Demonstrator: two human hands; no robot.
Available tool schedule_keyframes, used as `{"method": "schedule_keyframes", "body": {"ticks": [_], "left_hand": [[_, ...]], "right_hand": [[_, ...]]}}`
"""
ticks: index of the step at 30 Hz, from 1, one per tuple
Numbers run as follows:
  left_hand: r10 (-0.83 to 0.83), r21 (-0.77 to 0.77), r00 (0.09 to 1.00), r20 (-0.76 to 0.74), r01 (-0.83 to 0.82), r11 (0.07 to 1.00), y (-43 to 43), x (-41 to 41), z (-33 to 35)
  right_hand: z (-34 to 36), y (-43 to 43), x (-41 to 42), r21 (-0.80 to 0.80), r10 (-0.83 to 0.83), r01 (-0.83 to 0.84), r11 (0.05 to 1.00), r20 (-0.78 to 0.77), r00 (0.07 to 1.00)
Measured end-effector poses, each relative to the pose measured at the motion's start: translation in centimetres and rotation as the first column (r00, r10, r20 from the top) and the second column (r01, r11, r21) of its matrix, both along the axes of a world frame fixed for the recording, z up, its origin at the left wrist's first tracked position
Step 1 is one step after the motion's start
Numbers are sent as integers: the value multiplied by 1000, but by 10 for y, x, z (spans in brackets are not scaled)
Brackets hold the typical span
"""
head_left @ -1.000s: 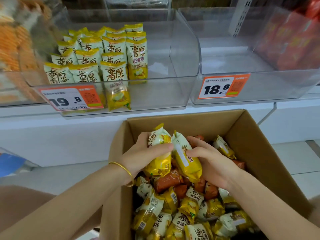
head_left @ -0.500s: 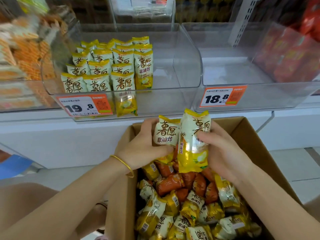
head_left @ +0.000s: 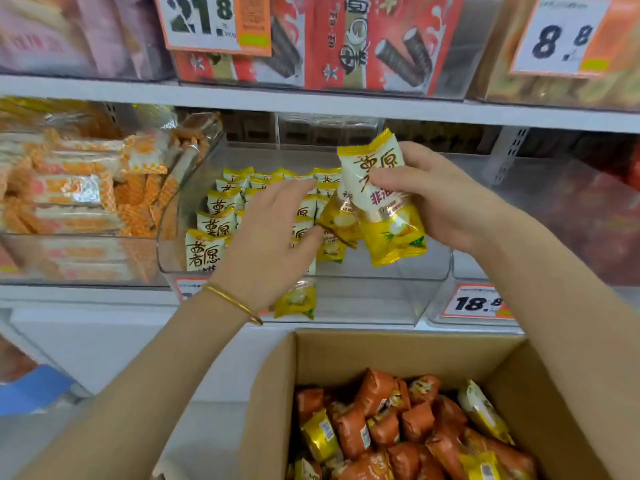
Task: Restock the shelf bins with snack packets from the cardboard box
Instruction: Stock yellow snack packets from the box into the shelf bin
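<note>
My right hand [head_left: 436,199] grips a yellow-and-white snack packet [head_left: 381,202] upright over the clear shelf bin [head_left: 381,299]. My left hand [head_left: 273,237] reaches into that bin with fingers spread over the rows of stacked yellow packets [head_left: 214,220]; its fingertips touch a second yellow packet [head_left: 337,223] hanging beside the held one. The open cardboard box [head_left: 415,351] sits below, holding several orange and yellow packets [head_left: 381,431].
A bin of orange-checked wafer packs [head_left: 76,199] stands to the left, a mostly bare clear bin [head_left: 554,216] to the right with an 18.8 tag [head_left: 474,303]. The shelf above carries red boxes [head_left: 346,39] and price tags.
Both hands have risen from the box to the shelf bin with the yellow packets. The view has tilted upward, showing the upper shelf.
</note>
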State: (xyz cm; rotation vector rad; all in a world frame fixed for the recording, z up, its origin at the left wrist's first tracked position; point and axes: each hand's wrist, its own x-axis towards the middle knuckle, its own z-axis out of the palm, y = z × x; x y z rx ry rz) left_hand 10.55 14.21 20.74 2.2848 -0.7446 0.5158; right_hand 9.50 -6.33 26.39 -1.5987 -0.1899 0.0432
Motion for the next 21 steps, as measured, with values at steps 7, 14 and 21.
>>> {"method": "schedule_keyframes", "body": {"ticks": [7, 14, 21], "left_hand": [[102, 310, 990, 98, -128, 942, 17, 22, -39], [109, 386, 976, 188, -176, 906, 16, 24, -43], [125, 402, 975, 185, -191, 896, 15, 24, -43]], "right_hand": [[-43, 8, 48, -342, 3, -70, 937, -194, 981], [-65, 12, 49, -342, 9, -49, 938, -117, 993], [-74, 7, 46, -143, -17, -7, 990, -167, 986]]}}
